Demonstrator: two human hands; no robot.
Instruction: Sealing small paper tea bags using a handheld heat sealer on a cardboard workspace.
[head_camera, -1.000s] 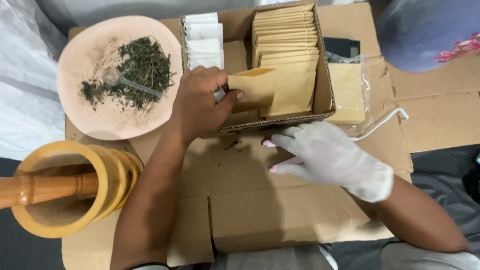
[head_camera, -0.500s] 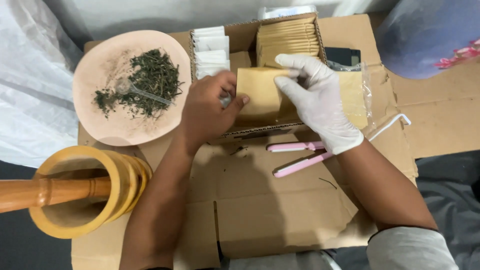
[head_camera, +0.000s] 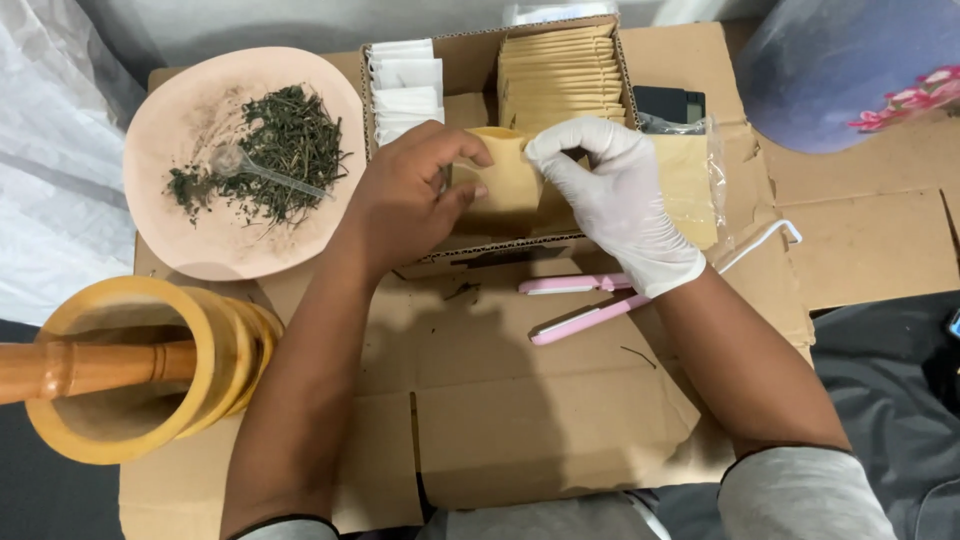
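I see my bare left hand (head_camera: 405, 195) and gloved right hand (head_camera: 612, 195) both pinching a small kraft pouch (head_camera: 508, 180) above the far cardboard box (head_camera: 470, 60), apparently spreading its mouth open.

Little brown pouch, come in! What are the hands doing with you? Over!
Left hand bare, right hand gloved, both holding brown pouch above cardboard box. Pink sealer idle on cardboard. Nothing blocking.

The gloved right hand (head_camera: 615, 195) has come up off the cardboard to the tan pouch (head_camera: 505, 180), pinching its top edge opposite the left hand (head_camera: 410, 195). The pouch, flat a second ago, now bulges open between them.
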